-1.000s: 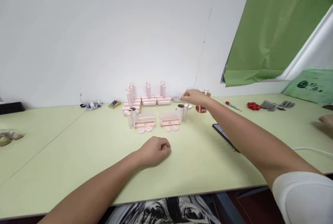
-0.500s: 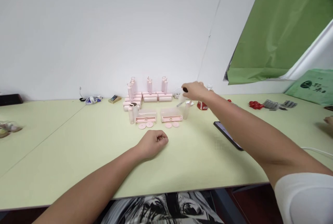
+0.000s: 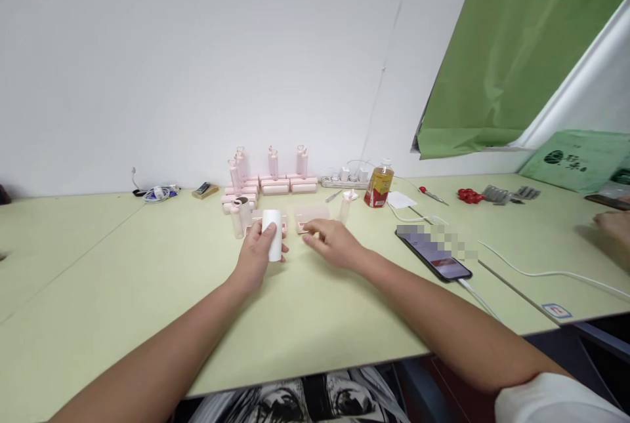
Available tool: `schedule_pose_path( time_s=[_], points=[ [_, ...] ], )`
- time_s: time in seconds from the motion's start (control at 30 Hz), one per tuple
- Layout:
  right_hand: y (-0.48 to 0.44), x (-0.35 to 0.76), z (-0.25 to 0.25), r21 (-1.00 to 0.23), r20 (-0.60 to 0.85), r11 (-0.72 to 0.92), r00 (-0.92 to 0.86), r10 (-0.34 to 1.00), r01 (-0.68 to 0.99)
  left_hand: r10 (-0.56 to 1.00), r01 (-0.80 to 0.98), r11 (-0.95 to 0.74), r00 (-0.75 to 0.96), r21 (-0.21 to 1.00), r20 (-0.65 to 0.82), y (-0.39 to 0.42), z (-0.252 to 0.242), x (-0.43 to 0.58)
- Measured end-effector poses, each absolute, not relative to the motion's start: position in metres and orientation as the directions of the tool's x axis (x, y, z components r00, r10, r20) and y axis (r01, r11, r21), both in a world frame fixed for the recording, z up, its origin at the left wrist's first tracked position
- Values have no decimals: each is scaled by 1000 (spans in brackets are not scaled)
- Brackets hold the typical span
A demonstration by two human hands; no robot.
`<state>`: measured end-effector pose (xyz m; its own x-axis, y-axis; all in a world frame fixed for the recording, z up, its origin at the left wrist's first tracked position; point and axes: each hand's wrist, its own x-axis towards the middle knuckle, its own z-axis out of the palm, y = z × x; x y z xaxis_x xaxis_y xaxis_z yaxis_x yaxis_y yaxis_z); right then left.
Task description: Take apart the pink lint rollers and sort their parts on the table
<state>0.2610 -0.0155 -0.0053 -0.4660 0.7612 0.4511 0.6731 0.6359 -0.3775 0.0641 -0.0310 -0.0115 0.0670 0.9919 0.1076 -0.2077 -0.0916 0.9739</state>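
Note:
My left hand (image 3: 254,254) is wrapped round a smooth white roll (image 3: 272,235), held upright above the table with the thumb across its front. My right hand (image 3: 332,241) hovers just right of the roll, fingers bent and apart, with nothing seen in them. Beyond its fingertips is a pink tray with a clear cover (image 3: 312,212), partly hidden. A second pink tray (image 3: 287,229) lies mostly behind the roll and my left hand. A clear pink tube (image 3: 237,221) stands to the left, another pink tube (image 3: 345,208) to the right.
Pink cases (image 3: 275,189) with upright pink tubes (image 3: 273,164) line the wall. Rightward are a drink bottle (image 3: 378,185), a power strip (image 3: 331,181), a phone (image 3: 436,256) with its cable, and red-handled tools (image 3: 470,196). Another person's hand (image 3: 613,225) rests at the right edge.
The white roll has come from my right hand, out by the bottle, into my left hand. My right hand has drawn back toward the middle. My left hand has lifted off the table.

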Motion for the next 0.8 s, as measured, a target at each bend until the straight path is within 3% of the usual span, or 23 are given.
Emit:
schedule_pose_path(
  time_s=[0.1,0.2,0.37,0.63,0.8],
  points=[
    [1,281,-7,-345,288,371,-279,916,862,987,-22,-61,151,998,64,-29,-18,65],
    [5,287,-10,-229,116,236,-214,970,944,961,168,-162,250,972,117,-35,-21,67],
    [0,279,-14,-179,7,243,-246,969,953,906,395,-381,342,836,251,-45,-16,67],
    [-14,276,-6,-154,31,311,-310,950,938,931,464,-311,325,829,167,-40,-19,67],
    [-21,267,-2,-133,-46,302,-311,949,944,930,453,-309,327,836,166,-39,-21,67]
  ],
)
